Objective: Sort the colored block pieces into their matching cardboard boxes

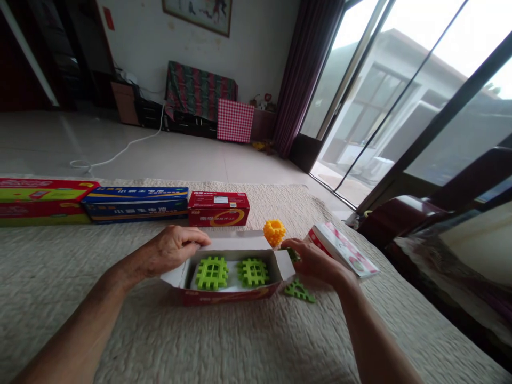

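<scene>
1. Head view looks down on an open red box [224,293] lying on a pale quilted bedcover [160,341]; every place below is told from this box.
2. Inside the box lie two green grid tiles side by side, one toward its left end [212,273], the other toward its right end [253,271].
3. Left hand [170,250] rests on the box's far left corner, fingers curled over the raised lid flap [228,243], gripping its edge.
4. Right hand [316,263] sits at the box's right end, against the side flap [286,263]; its fingers close on a small dark green piece [293,254], mostly hidden.
5. A green triangle tile [299,291] lies on the bedcover just beside the box's right front corner.
6. An orange block [274,232] stands just beyond the box's far right corner.
7. Right of the box, past the right hand, lies a white and red box [344,250].
8. Beyond the box, in a row: a small red carton [218,208], a blue carton [136,202], a red and green carton [42,201].
</scene>
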Demonstrator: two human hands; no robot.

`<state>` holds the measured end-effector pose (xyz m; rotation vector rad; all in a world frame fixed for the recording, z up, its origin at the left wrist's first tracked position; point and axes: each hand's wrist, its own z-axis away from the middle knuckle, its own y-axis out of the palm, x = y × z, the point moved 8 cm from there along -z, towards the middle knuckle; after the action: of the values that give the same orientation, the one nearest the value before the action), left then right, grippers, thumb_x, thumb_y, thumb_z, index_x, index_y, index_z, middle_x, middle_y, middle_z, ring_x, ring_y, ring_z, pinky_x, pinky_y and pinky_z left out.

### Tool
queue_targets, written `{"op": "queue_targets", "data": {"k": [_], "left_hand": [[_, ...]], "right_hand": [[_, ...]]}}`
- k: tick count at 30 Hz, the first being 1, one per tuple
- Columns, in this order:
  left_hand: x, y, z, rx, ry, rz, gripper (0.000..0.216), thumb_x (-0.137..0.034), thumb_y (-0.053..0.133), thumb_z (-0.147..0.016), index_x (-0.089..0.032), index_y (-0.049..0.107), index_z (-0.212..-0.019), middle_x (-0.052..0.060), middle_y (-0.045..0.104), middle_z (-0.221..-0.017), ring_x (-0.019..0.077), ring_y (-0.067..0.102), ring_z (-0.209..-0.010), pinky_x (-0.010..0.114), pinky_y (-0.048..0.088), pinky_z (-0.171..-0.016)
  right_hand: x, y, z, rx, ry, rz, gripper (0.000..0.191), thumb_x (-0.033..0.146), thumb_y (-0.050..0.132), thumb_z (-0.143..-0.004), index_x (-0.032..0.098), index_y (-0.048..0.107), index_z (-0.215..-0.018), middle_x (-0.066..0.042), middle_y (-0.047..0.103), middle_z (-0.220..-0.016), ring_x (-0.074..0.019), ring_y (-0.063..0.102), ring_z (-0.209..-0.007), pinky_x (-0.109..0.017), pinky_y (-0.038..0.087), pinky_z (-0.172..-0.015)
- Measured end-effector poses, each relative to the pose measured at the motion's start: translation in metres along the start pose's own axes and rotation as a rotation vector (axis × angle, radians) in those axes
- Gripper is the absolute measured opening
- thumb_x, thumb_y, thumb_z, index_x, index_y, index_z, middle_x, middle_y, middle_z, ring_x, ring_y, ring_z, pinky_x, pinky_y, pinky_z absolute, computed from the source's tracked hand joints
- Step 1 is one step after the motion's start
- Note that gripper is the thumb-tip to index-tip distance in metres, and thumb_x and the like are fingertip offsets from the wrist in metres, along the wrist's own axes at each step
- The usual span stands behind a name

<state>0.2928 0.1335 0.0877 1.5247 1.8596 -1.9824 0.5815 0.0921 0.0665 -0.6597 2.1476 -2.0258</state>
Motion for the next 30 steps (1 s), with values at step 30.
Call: {"op": "queue_targets", "data": {"k": [30], "left_hand": [[-0.001,0.001,0.0,0.0,-0.005,-0.022,0.029,-0.021,0.047,-0.083,-0.021,0.074,-0.094,0.0,0.073,-0.105,0.0161,0.066,-0.096,0.02,0.048,-0.087]], "right_hand": [[0.106,-0.032,-0.001,-0.027,-0.132,-0.194,0.042,0.019,0.067,-0.076,0.022,0.058,-0.117,-0.006,0.063,-0.113,-0.0204,0.059,-0.101,-0.036,0.049,-0.092]]}}
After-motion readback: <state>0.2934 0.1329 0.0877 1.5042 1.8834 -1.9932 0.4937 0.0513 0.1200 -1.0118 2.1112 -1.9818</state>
